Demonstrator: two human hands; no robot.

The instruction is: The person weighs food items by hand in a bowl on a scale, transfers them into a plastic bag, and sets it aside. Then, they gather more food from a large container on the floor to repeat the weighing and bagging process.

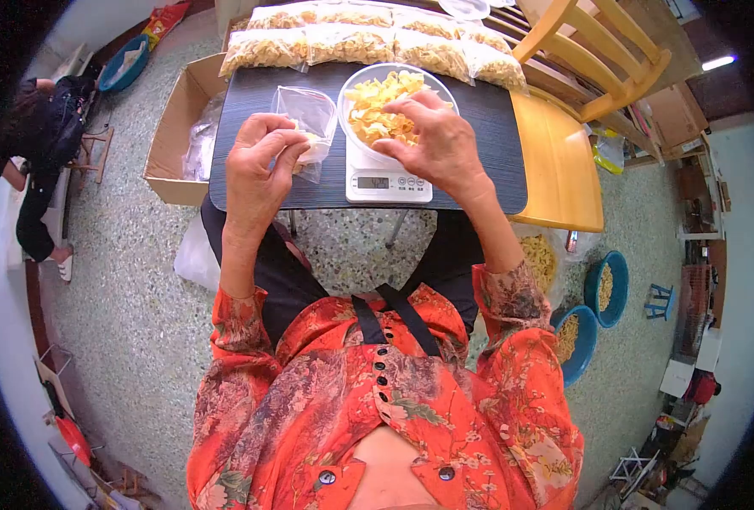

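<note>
On a dark table (pixel 487 136) stands a white digital scale (pixel 385 189) with a lit display. A clear round bowl (pixel 344 110) on the scale holds yellow dried flakes (pixel 385 98). My right hand (pixel 434 134) is over the bowl's right side, fingers curved and apart, its fingertips at the flakes; whether it pinches any is unclear. My left hand (pixel 265 157) is closed, thumb and fingers pinching the edge of a clear plastic bag (pixel 309 106) just left of the bowl. A few pale pieces show low in the bag.
Filled clear bags (pixel 347 44) line the table's back edge. A cardboard box (pixel 173 127) stands left, a wooden chair (pixel 598 51) back right. Blue basins (pixel 576 344) sit on the floor at right, beside a sack of flakes (pixel 538 259). Another person (pixel 45 144) sits far left.
</note>
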